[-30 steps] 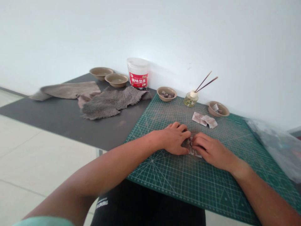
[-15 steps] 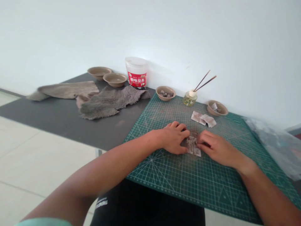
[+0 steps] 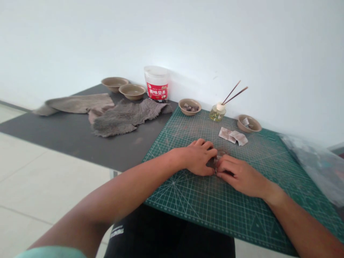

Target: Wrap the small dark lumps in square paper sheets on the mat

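Observation:
On the green cutting mat [image 3: 204, 204], a small whitish packet [image 3: 215, 162] with brown smudges shows only as a sliver between my hands. My left hand [image 3: 200, 157] rests on the mat, fingers apart, thumb and fingertips at the packet's left edge. From the right, my right hand [image 3: 236, 173] closes on the packet with its fingers pinched, covering most of it. Two more stained packets [image 3: 226, 134] [image 3: 239, 138] lie overlapping on the mat beyond my hands.
Along the wall stand a bowl of dark pieces [image 3: 189, 107], a reed diffuser [image 3: 217, 112], a bowl with bits of paper [image 3: 249, 124], a lidded tub [image 3: 156, 84] and two bowls [image 3: 114, 84] [image 3: 132, 92]. Grey cloths [image 3: 118, 118] lie left, a plastic bag [image 3: 314, 165] right.
My right hand has moved left and slightly nearer to me, over the packet, which is now mostly hidden. My left hand has stayed in place.

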A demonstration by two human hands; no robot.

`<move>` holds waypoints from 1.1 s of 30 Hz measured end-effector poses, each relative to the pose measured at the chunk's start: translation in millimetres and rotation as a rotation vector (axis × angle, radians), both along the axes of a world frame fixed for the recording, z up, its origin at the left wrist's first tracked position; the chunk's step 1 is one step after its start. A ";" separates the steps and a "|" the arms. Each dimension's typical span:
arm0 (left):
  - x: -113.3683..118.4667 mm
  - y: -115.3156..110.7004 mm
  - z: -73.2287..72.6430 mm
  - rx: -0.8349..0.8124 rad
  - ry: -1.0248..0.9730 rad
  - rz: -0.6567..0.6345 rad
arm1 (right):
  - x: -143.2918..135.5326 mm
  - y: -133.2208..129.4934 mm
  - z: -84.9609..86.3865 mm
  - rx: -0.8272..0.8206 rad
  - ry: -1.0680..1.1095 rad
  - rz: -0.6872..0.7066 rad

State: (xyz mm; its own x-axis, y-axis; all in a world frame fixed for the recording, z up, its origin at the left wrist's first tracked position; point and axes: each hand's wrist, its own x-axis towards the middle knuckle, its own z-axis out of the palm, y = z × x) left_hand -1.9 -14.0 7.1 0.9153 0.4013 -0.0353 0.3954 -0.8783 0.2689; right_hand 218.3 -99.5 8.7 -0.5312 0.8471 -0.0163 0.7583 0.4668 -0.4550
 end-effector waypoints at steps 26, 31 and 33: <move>0.0 -1.0 -1.1 -0.007 0.002 0.021 | 10.9 5.2 1.5 -0.004 -0.054 0.010; -0.2 -1.0 -1.3 0.009 -0.012 0.019 | 13.8 7.7 -0.9 0.087 -0.060 -0.111; -0.2 -1.4 -0.7 0.009 -0.008 0.023 | 16.4 9.1 -1.4 0.097 -0.084 -0.139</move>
